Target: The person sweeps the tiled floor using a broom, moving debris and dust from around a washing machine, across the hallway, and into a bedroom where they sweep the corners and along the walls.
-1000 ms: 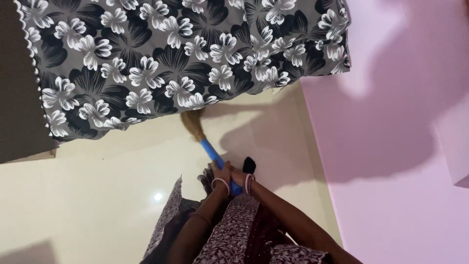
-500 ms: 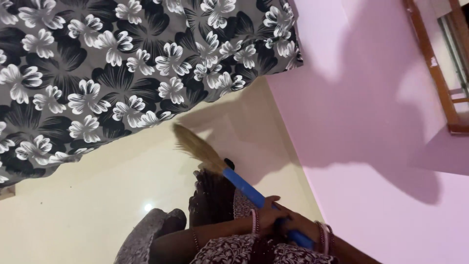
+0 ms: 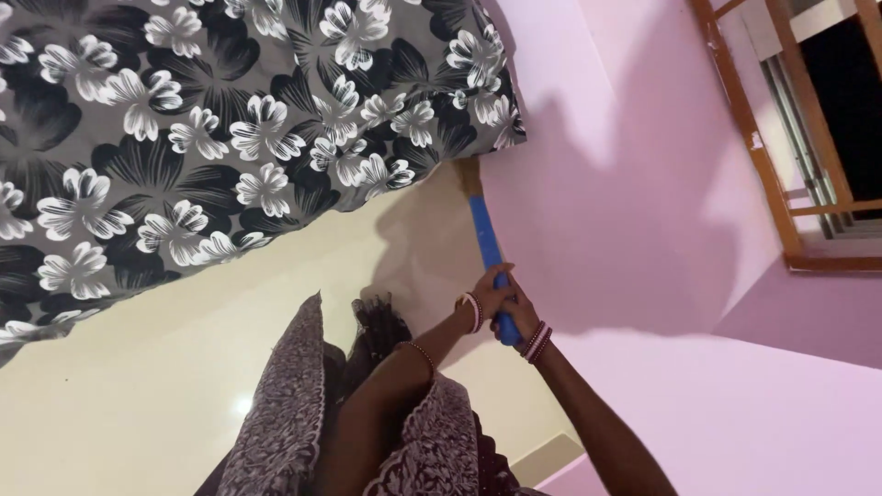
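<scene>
Both hands clench the blue handle of the broom (image 3: 487, 241); the left hand (image 3: 489, 296) wraps it from the floor side, the right hand (image 3: 521, 317) closes just below it on the wall side, the two touching, bangles on each wrist; the grip of each looks firm and full, nothing released. The broom lies in the narrow gap between the bed (image 3: 230, 138), under its black-and-grey flowered cover, and the pink wall (image 3: 643, 165); its long axis runs from the hands up and slightly left in the picture, along the foot of the wall, and it points away from the person toward the corner; only a short tan stub of bristles (image 3: 469, 175) shows before the rest goes under the edge of the bed cover. The risks, as I judge them: the bristles could catch in the hanging cover and drag it, because the head is hidden beneath it; the handle could scrape the wall, being just beside it; the patterned garment (image 3: 285, 413) hanging near the cream floor (image 3: 138, 367) could get underfoot. A wooden window frame (image 3: 763, 165) sits in the wall, well apart from the hands.
</scene>
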